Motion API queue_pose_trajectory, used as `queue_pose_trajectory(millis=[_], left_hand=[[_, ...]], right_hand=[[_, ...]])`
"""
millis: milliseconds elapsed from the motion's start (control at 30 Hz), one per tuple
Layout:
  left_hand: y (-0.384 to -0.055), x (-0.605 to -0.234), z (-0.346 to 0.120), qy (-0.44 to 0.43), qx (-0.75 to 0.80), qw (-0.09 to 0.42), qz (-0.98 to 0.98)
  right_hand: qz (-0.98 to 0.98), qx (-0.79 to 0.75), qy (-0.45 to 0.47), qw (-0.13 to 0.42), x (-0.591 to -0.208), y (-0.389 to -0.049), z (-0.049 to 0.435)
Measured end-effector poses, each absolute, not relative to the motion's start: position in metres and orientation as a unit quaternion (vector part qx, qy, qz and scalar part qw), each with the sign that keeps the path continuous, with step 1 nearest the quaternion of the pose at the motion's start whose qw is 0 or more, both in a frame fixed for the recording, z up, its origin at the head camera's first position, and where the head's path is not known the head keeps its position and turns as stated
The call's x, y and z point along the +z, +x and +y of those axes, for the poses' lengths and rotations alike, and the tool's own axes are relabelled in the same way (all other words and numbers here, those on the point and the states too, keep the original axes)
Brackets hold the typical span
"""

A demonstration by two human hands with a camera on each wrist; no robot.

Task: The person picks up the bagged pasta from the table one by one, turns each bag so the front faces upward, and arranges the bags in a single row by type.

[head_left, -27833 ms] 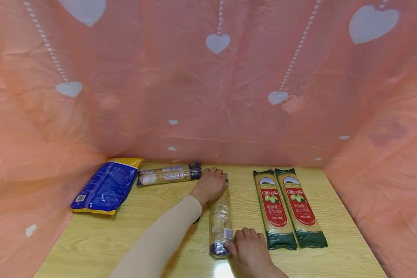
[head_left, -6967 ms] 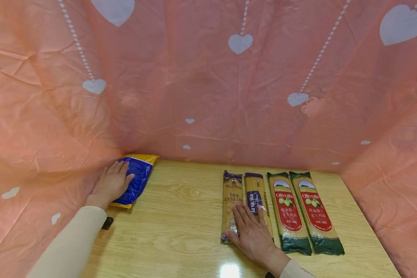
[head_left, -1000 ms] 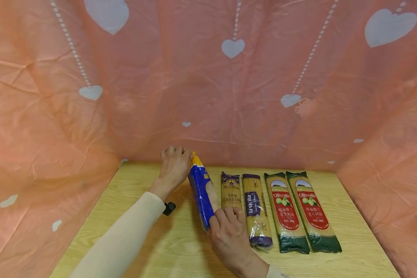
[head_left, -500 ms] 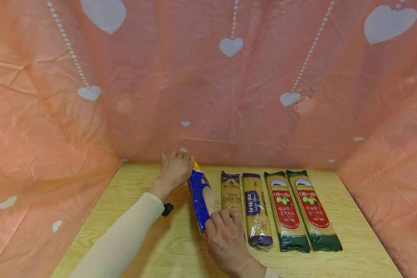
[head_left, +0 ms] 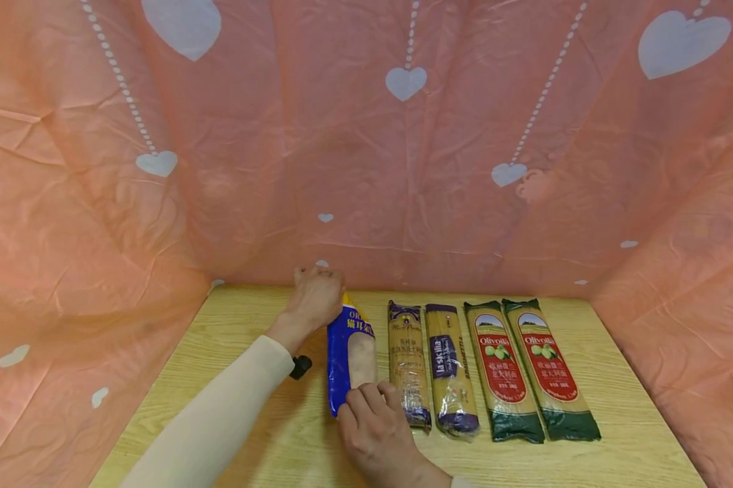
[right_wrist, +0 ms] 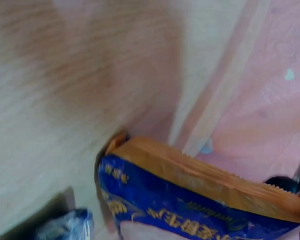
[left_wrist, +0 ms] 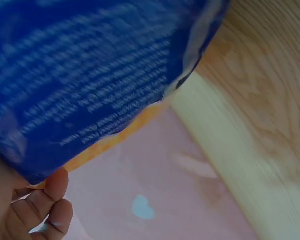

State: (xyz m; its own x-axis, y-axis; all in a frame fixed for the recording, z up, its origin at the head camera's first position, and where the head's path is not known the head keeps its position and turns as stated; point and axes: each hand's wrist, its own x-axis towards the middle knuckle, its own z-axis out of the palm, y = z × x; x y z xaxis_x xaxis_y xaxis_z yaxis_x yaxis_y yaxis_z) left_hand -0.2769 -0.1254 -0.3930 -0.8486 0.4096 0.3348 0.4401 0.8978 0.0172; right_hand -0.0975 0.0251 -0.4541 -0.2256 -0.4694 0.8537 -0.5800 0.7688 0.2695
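A blue pasta bag (head_left: 340,359) with a yellow top edge is tilted up on its side left of the spaghetti packs, its printed front turned partly up. My left hand (head_left: 317,297) holds its far end; in the left wrist view that hand's fingers (left_wrist: 56,184) pinch a corner of the bag (left_wrist: 80,75). My right hand (head_left: 375,427) grips the near end with curled fingers. In the right wrist view the bag's yellow crimped edge (right_wrist: 199,172) shows, with my right hand out of sight. Nearest the bag lies a gold-and-purple spaghetti pack (head_left: 407,366).
Another purple-banded spaghetti pack (head_left: 451,373) and two green-ended Olivoila packs (head_left: 502,373) (head_left: 548,373) lie side by side to the right on the wooden table (head_left: 616,407). A pink heart-patterned sheet (head_left: 366,169) walls off the back and sides.
Earlier, two purple-ended packs came into line beside the Olivoila packs. The blue bag has since left the far left corner for the middle; over the last second it has lowered and tipped flatter.
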Motion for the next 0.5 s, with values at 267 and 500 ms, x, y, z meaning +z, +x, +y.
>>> queue_pose_trajectory(millis=[267,500], left_hand=[[-0.266,-0.386,-0.123,-0.309,-0.061,0.218,-0.924],[-0.264,-0.39,-0.135,-0.377,-0.068,0.304,-0.872]], right_hand=[[-0.746,0.058,0.395,0.533,-0.479,-0.095,0.008],[-0.791,0.059,0.415,0.445,-0.5,-0.088,0.006]])
